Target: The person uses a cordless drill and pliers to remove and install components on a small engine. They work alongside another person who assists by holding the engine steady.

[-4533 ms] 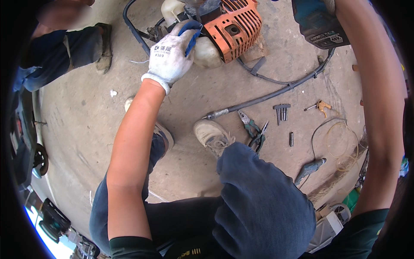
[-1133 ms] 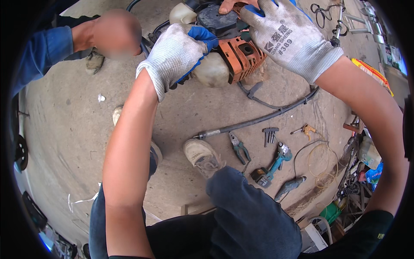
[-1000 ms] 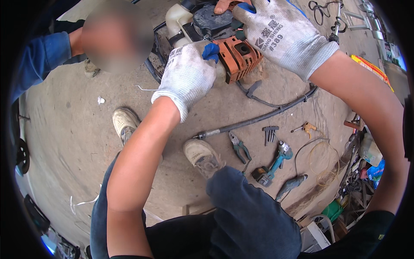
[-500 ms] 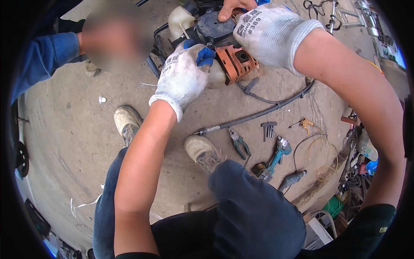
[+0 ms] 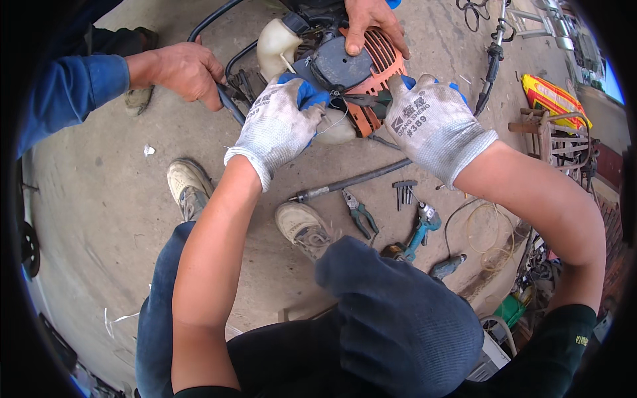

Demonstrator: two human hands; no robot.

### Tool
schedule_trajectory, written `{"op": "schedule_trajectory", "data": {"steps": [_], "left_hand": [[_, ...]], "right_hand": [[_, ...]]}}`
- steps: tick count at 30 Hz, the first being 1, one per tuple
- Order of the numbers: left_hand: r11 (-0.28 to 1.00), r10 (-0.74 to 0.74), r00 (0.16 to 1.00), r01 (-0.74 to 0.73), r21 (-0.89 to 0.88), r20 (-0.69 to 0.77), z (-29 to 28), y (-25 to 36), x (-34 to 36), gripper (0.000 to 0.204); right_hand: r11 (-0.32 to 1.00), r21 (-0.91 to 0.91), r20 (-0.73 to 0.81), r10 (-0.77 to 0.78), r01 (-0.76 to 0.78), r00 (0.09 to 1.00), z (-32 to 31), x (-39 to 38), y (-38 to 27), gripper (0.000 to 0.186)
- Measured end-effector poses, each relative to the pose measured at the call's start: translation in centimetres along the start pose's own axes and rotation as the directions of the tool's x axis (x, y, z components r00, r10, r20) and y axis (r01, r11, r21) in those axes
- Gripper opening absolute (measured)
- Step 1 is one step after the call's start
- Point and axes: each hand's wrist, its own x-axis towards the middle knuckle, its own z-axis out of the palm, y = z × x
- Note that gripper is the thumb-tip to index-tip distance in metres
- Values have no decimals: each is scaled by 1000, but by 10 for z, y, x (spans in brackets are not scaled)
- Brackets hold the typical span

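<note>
Head view, right fingers (image 5: 397, 91) on pliers (image 5: 359, 99), engine (image 5: 342, 64) edge, roomy floor (image 5: 99, 212).

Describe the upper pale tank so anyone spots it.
Start at the orange-and-black engine, top centre. The upper tank sits on its left side, just above the left hand. Its black cap distinguishes it from the lower tank, showing none.

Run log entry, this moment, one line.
left hand: curled at engine | right hand: holding pliers at engine | co-worker's hand on engine cover, other hand at black tube | floor: second pliers, teal driver
</note>
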Motion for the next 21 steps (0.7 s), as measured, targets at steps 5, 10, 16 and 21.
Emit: {"op": "schedule_trajectory", "data": {"steps": [5, 10, 16, 21], "left_hand": [[987, -67, 996, 74, 140, -57, 13, -11, 8, 73], [996, -6, 995, 15, 92, -97, 21, -6, 3, 89], [974, -64, 996, 47, 223, 70, 20, 8, 6, 80], [980, -36, 999, 31, 199, 22, 26, 10, 10, 76]], "right_hand": [[996, -88, 107, -26, 36, 994, 3, -3, -6, 18], [998, -60, 128, 17, -10, 992, 5, -7, -7, 24], [994, -68, 114, -77, 85, 990, 7, -12, 2, 23], [992, -94, 141, -67, 80, 988, 8, -9, 5, 22]]}}
